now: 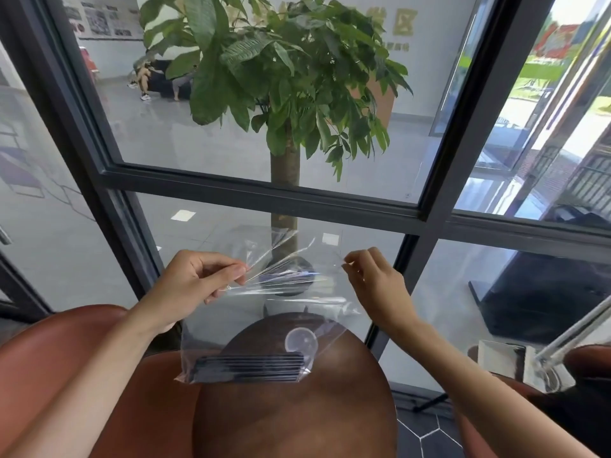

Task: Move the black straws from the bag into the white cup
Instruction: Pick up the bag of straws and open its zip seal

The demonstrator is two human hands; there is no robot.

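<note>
I hold a clear plastic bag (264, 325) up in the air above a round dark wooden table (297, 408). My left hand (198, 279) pinches the bag's top left edge. My right hand (373, 279) pinches the top right edge. A bundle of black straws (248, 367) lies flat along the bottom of the bag. The white cup (301, 340) shows through the plastic, standing on the table behind the bag, seen from above.
Reddish-brown seats (49, 358) curve around the table on the left and right. A dark-framed glass wall (264, 193) stands right behind the table, with a potted tree beyond it. A metal stand and a white box (502, 358) sit at the right.
</note>
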